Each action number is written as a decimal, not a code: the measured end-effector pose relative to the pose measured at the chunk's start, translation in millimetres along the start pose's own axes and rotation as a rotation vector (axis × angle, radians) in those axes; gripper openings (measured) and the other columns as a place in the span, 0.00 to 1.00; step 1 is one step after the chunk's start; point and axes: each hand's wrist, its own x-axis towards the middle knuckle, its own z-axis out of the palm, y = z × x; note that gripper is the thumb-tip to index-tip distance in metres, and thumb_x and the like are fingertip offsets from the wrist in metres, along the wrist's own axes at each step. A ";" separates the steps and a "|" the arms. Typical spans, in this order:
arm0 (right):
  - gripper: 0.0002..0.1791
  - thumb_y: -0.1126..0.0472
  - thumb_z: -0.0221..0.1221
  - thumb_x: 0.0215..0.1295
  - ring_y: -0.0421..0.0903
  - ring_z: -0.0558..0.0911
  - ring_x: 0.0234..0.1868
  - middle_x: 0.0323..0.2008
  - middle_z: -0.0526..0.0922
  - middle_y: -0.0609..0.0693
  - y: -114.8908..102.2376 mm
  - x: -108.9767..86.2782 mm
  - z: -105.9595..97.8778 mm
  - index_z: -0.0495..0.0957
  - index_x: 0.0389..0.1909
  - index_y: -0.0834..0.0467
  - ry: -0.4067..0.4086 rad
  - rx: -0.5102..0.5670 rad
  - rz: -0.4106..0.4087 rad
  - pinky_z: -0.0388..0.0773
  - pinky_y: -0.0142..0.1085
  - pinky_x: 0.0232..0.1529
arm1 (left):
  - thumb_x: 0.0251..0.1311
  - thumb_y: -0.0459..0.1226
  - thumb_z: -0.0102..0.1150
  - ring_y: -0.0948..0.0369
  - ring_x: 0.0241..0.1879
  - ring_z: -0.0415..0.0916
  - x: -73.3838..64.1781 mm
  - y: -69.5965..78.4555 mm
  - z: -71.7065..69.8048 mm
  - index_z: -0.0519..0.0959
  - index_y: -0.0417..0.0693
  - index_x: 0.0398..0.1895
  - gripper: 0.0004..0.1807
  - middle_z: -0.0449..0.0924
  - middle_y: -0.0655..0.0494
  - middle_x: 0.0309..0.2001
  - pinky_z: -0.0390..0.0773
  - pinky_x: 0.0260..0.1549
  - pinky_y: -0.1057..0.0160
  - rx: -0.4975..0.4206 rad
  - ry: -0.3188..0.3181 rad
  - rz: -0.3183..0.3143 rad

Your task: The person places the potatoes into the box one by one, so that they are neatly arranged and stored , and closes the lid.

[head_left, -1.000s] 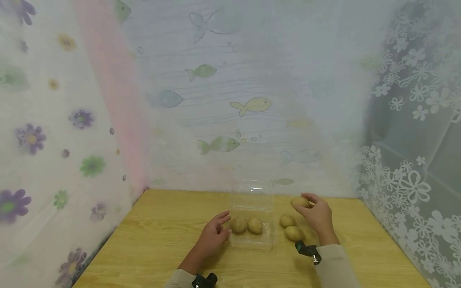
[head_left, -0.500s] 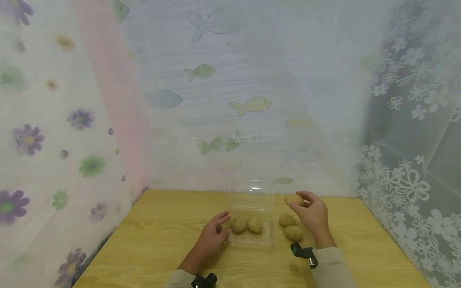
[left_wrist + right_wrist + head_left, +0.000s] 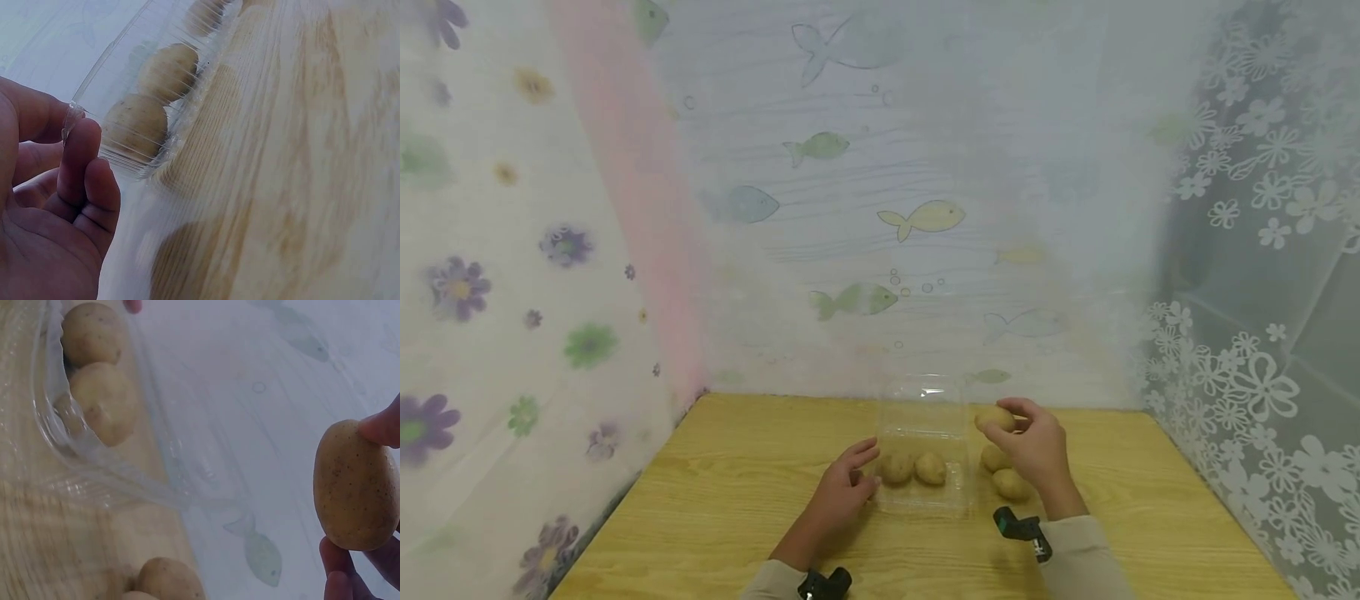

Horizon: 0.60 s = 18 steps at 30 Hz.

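A clear plastic clamshell container point(image 3: 917, 505) lies on the table with its lid point(image 3: 922, 410) raised at the back. Inside sit two potatoes point(image 3: 930, 468) side by side. My left hand point(image 3: 841, 490) is at the container's left side; in the left wrist view its fingers point(image 3: 81, 147) pinch the rim corner. My right hand point(image 3: 1041, 446) holds a potato point(image 3: 353, 487) between thumb and fingers, above the table to the right of the container. Under and in front of that hand, two more potatoes point(image 3: 1011, 484) rest on the wood.
The wood-grain table point(image 3: 737, 483) reaches back to a sheet printed with fish point(image 3: 925, 218). A flowered sheet point(image 3: 463, 287) hangs on the left, and a translucent one with white flowers point(image 3: 1262, 387) on the right. Each wrist carries a black camera point(image 3: 1021, 525).
My right hand, with the potato in it, has moved left toward the container and now partly covers the loose potatoes. The left hand has stayed at the container's edge.
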 end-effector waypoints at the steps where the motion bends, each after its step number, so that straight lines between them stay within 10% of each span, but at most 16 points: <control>1: 0.28 0.48 0.74 0.60 0.54 0.83 0.50 0.56 0.83 0.58 -0.6 -0.1 1.9 0.82 0.60 0.53 -0.003 -0.003 -0.003 0.82 0.35 0.34 | 0.76 0.32 0.56 0.66 0.27 0.71 0.2 -0.3 -0.1 0.64 0.35 0.77 0.29 0.53 0.47 0.82 0.75 0.28 0.67 0.002 -0.001 0.003; 18: 0.27 0.52 0.77 0.57 0.51 0.84 0.49 0.55 0.84 0.55 -9.9 -7.7 27.6 0.84 0.58 0.53 -0.064 0.018 -0.060 0.82 0.33 0.37 | 0.76 0.34 0.55 0.68 0.27 0.72 0.1 -4.4 -1.9 0.64 0.36 0.77 0.29 0.55 0.48 0.82 0.79 0.31 0.67 0.003 0.006 0.015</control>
